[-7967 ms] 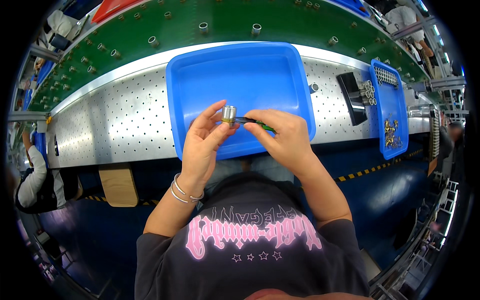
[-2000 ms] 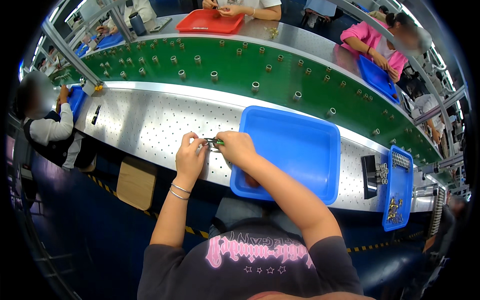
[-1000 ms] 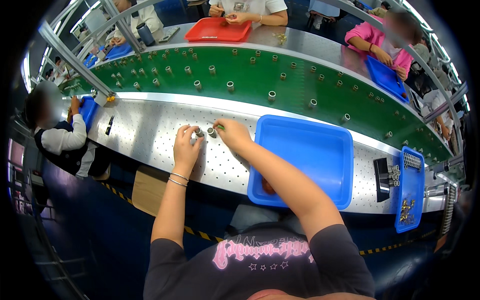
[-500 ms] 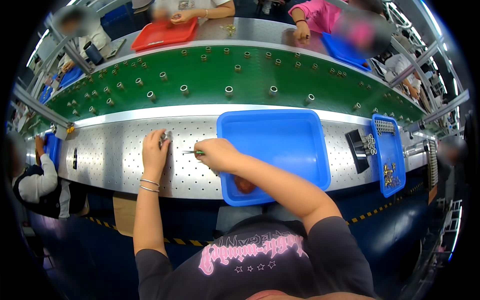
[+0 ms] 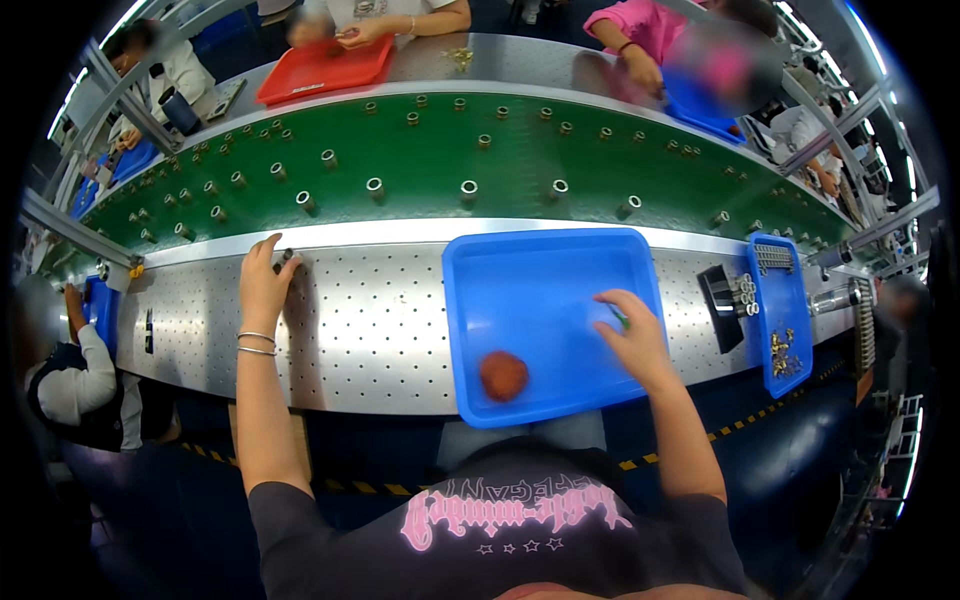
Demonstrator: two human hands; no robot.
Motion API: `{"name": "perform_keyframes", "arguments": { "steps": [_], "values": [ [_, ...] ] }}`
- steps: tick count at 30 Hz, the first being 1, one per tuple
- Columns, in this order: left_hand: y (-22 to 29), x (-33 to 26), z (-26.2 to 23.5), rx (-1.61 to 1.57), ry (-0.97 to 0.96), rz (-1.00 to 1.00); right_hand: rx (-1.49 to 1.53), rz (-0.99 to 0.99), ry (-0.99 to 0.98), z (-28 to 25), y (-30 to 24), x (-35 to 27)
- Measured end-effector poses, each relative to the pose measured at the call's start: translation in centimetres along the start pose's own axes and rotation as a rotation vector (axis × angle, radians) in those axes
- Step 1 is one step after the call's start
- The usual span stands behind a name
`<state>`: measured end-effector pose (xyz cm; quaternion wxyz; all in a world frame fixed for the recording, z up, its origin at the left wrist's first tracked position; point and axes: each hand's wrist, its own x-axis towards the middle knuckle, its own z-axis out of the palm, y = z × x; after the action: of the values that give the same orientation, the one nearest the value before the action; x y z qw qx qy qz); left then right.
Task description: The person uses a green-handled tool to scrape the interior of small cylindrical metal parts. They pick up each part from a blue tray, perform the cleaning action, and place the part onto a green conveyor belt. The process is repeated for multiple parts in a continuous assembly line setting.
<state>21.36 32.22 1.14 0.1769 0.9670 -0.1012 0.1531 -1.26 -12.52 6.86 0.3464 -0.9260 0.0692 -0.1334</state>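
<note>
A small metal cylinder (image 5: pixel 285 257) is pinched in the left hand (image 5: pixel 262 285) at the green conveyor (image 5: pixel 520 170) edge. It should be set upright, clear of neighbouring parts. The right hand (image 5: pixel 632 335), over the blue tray (image 5: pixel 540 290), apparently holds a thin green tool (image 5: pixel 621 319).

no packages, labels, signs or screens clearly visible

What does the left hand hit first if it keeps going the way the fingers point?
Probably the green conveyor belt: the left hand lies at the edge of the perforated metal bench, fingers toward the belt. The nearest metal sleeves stand farther on; height unclear.
</note>
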Motion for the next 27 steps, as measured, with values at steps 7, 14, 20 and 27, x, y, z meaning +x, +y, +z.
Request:
{"name": "perform_keyframes", "arguments": {
  "steps": [7,14,20,27],
  "values": [
    [5.7,1.6,1.3,-0.127,0.113,0.233,0.055,0.176,-0.070,-0.1,2.9,-0.4],
    [13.9,1.5,5.4,-0.388,0.023,0.210,0.111,0.059,-0.072,0.4,3.4,3.0],
    [17.4,3.3,9.5,-0.630,0.126,0.071,0.177,-0.045,-0.166,0.9,3.2,8.0],
    [17.4,3.0,11.5,-0.888,-0.050,-0.195,-0.018,-0.226,-0.215,6.0,0.9,19.0]
  ]
}}
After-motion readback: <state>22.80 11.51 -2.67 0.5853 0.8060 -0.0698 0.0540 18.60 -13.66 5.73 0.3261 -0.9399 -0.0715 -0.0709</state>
